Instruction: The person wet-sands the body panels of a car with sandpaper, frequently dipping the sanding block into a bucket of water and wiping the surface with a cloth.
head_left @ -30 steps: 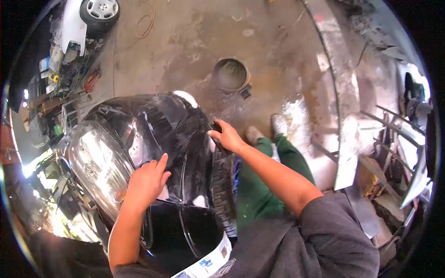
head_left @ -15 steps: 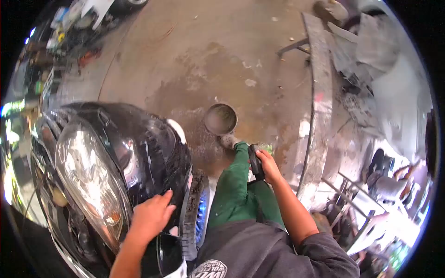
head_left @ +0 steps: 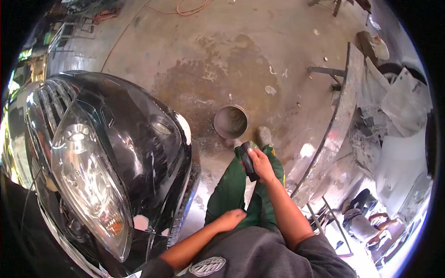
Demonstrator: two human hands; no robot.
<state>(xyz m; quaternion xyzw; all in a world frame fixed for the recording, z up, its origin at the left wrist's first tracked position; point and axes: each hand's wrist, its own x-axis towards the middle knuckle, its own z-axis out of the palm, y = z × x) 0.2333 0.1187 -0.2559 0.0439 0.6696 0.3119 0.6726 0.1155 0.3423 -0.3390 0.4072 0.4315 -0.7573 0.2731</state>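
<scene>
Gripping a black block (head_left: 249,163) in the right hand (head_left: 261,163), with the forearm stretched forward from the lower right. Pinching it between thumb and fingers, thumb near its far end, that end leaning left, above the green trousers (head_left: 225,192). Holding the left hand (head_left: 232,219) lower and nearer the body, over the lap, on a forearm slanting in from the lower left, well apart from the block. Perhaps curled, but cannot tell, at this blur, spread from pressed together in that left grip.

Crowded on the left by the car (head_left: 132,116), with a large headlight (head_left: 90,185) and a curved edge bearing a white patch (head_left: 183,129), then a tyre (head_left: 190,180) lower down. Separated from the trousers there by a narrow strip of floor (head_left: 222,25). Much wider ahead, interrupted just beyond the shoes (head_left: 264,136) by a bucket (head_left: 217,126) and far off by an orange hose (head_left: 185,13). Bounded on the right by a long plank (head_left: 336,132), slanting away to the upper right.
</scene>
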